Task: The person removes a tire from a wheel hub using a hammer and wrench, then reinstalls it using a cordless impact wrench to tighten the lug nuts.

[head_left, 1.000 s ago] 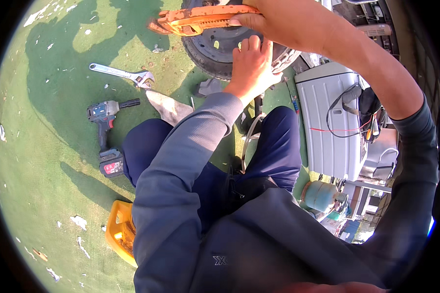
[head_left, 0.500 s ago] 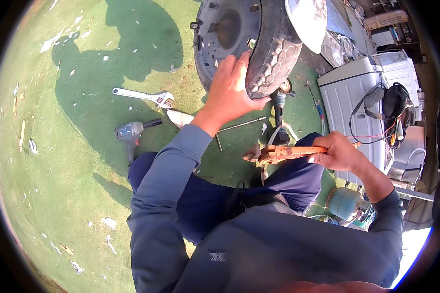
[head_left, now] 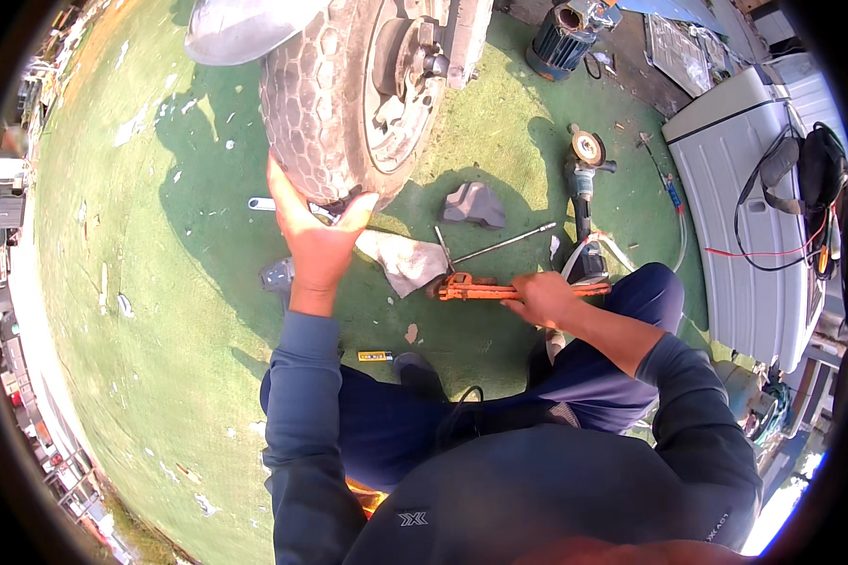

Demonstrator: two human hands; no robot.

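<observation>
Hands split the work between them: the left hand (head_left: 318,237) lies spread against the lower edge of the dusty grey rubber tyre with the honeycomb tread (head_left: 316,113) at the upper middle of the frame, thumb to one side and fingers to the other, a hold that looks meant to steady the wheel; the right hand (head_left: 544,298), right of centre, is wrapped tight around the handle of the long orange metal pipe wrench (head_left: 490,290), which lies almost level just above the green artificial turf (head_left: 151,311), its toothed head pointing toward the frame's left, beside a crumpled off-white rag (head_left: 403,261). The tyre is worn and pale with dust, mounted on a metal hub with a brake disc (head_left: 410,61) showing on its right side, and a curved silver mudguard (head_left: 240,28) covers its top at the upper left. Tools sit within arm's reach of the seated person's dark blue trouser legs (head_left: 622,367): a thin steel T-handle rod (head_left: 495,247) just above the wrench, a corded angle grinder (head_left: 584,174) to the upper right, a folded grey cloth (head_left: 476,204) between wheel and grinder, and a chrome spanner (head_left: 264,203) half hidden behind the left wrist. A large pale grey panel (head_left: 744,217) with black and red cables fills the right edge.
</observation>
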